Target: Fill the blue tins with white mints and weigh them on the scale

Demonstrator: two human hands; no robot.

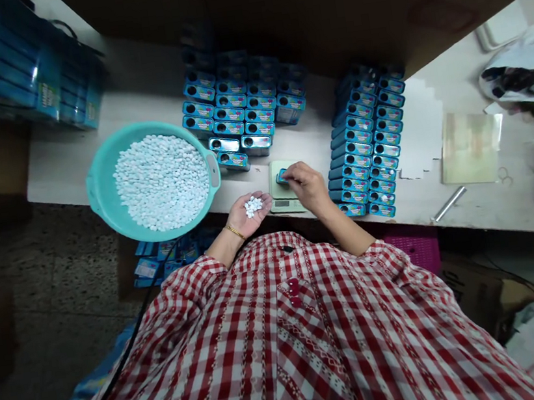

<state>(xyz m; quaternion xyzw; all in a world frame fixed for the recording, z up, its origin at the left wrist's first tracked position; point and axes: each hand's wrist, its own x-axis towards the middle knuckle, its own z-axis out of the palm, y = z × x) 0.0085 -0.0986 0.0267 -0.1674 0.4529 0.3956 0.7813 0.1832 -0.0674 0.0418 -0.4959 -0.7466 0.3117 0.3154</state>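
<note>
My left hand [248, 213] is cupped palm up at the table's near edge, holding a small heap of white tablets [252, 205]. My right hand [308, 185] rests its fingertips on a small blue tin [282, 175] that sits on a pale green scale [281, 191]. A teal basin [98, 189] full of white tablets stands just left of my left hand.
Open blue tins [235, 109] are stacked in rows behind the scale. A second block of closed blue tins [368, 147] stands right of my right hand. Paper sheets [470, 145], a metal tube [448, 203] and a plastic bag [525, 71] lie further right. Packed boxes [8, 70] sit far left.
</note>
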